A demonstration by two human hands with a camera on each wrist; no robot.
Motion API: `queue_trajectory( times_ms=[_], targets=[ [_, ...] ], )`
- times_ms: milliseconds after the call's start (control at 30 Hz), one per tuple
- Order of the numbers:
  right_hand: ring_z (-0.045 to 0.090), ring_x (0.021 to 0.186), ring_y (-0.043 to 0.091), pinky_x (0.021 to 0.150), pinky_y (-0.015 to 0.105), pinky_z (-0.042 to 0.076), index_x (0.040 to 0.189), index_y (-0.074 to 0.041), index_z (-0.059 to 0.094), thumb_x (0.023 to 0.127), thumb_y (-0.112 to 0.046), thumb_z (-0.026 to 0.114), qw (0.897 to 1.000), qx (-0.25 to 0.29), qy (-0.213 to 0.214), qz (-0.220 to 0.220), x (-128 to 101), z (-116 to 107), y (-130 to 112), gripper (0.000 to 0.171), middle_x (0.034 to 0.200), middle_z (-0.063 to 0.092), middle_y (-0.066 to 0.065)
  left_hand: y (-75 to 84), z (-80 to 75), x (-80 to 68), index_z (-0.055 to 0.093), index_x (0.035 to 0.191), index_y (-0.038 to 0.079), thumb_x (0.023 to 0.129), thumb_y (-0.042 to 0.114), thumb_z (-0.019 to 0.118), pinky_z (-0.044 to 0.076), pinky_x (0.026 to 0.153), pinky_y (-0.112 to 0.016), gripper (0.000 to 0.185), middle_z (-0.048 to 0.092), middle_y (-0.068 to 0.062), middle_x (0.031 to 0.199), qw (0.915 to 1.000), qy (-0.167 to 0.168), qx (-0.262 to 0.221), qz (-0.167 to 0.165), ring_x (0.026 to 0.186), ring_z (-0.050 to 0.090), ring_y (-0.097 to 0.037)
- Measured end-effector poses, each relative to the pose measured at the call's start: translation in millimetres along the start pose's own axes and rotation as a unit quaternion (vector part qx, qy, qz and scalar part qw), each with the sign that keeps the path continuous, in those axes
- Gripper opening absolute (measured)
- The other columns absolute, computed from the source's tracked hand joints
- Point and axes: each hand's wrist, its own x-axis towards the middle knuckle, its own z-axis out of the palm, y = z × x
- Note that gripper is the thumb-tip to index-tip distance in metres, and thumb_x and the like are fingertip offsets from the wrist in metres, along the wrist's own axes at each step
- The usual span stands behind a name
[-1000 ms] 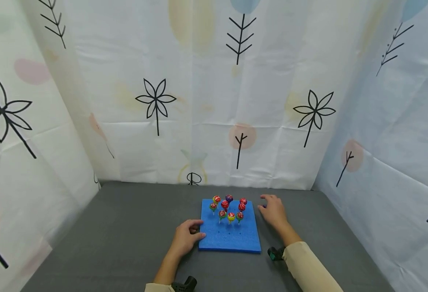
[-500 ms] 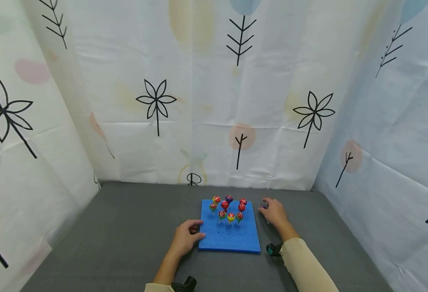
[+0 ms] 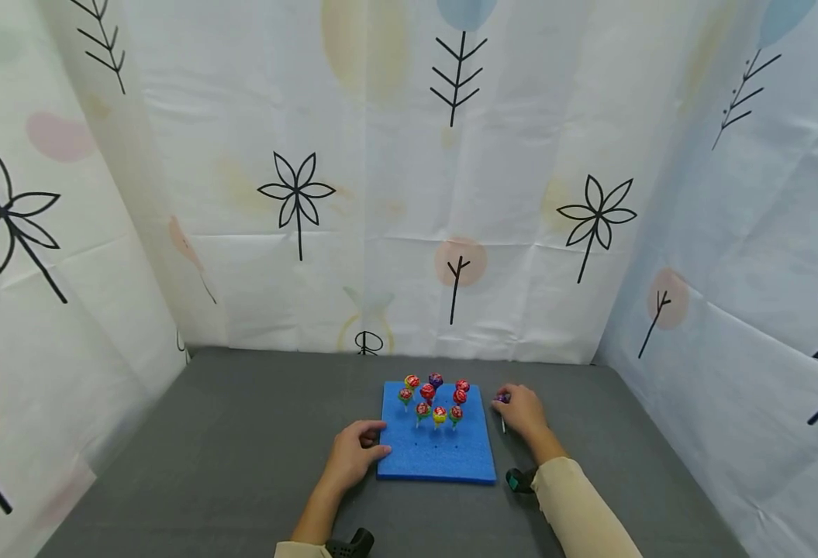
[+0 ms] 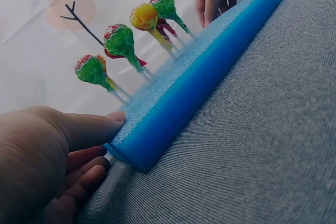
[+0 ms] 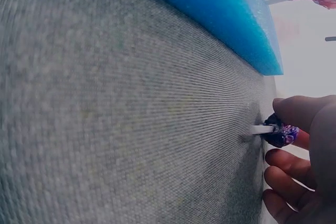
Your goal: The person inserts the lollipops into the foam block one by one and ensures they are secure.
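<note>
A blue foam board [image 3: 436, 463] lies on the table, with several wrapped lollipops [image 3: 440, 415] standing upright in it and a few small holes in its near part. My left hand [image 3: 354, 452] holds the board's left edge, the thumb on top and the other fingers curled at its side, as the left wrist view shows. Right of the board, my right hand [image 3: 523, 411] pinches a purple-wrapped lollipop [image 5: 282, 134] between thumb and fingers. Its white stick [image 3: 502, 425] points down toward the near side; whether the tip touches the table I cannot tell.
A grey cloth-covered table [image 3: 241, 449] extends around the board. White patterned curtains [image 3: 381, 178] enclose it at the back and on both sides. Each wrist wears a dark camera mount [image 3: 520, 480].
My right hand has closed its fingers on the purple lollipop and moved slightly nearer to me, and the white stick now shows below it. The left hand and the board keep their place.
</note>
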Motion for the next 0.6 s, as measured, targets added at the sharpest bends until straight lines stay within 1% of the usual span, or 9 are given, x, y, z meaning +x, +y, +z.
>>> queue_trajectory(
  times_ms=[267,333,400,600],
  targets=[
    [0.060,0.083,0.027,0.076,0.048,0.048,0.096,-0.001,0.067,0.084,-0.013,0.073,0.999,0.049,-0.002,0.006,-2.5,-3.4,1.9,0.017,0.089,0.065,0.010,0.2,-0.4,0.0,0.070,0.115,0.007,0.081,0.012,0.080,0.050,0.081,-0.044,0.036,0.064,-0.006,0.106,1.0000,-0.001,0.003,0.000,0.093,0.060,-0.022],
    [0.060,0.083,0.026,0.076,0.047,0.048,0.097,-0.001,0.067,0.085,-0.013,0.072,0.998,0.060,0.000,0.008,-3.6,-4.5,1.3,0.018,0.089,0.065,0.010,0.5,-0.4,0.0,0.070,0.115,0.007,0.081,0.012,0.080,0.050,0.082,-0.044,0.036,0.064,-0.006,0.105,1.0000,0.001,0.002,-0.001,0.093,0.060,-0.022],
    [0.059,0.082,0.026,0.076,0.047,0.048,0.098,0.000,0.067,0.085,-0.012,0.072,0.997,0.072,0.001,0.010,-5.0,-5.9,0.2,0.018,0.089,0.065,0.009,0.6,-0.8,-0.1,0.070,0.115,0.006,0.081,0.012,0.080,0.050,0.081,-0.044,0.036,0.064,-0.007,0.105,1.0000,0.003,0.005,0.006,0.092,0.060,-0.022],
    [0.058,0.084,0.026,0.076,0.047,0.048,0.103,-0.001,0.067,0.087,-0.010,0.071,0.995,0.102,0.007,0.017,-10.2,-8.8,-2.2,0.019,0.091,0.063,0.009,1.5,-1.3,-0.3,0.069,0.115,0.006,0.081,0.012,0.080,0.050,0.081,-0.044,0.036,0.064,-0.006,0.106,1.0000,0.001,0.002,0.005,0.093,0.060,-0.022]
  ],
)
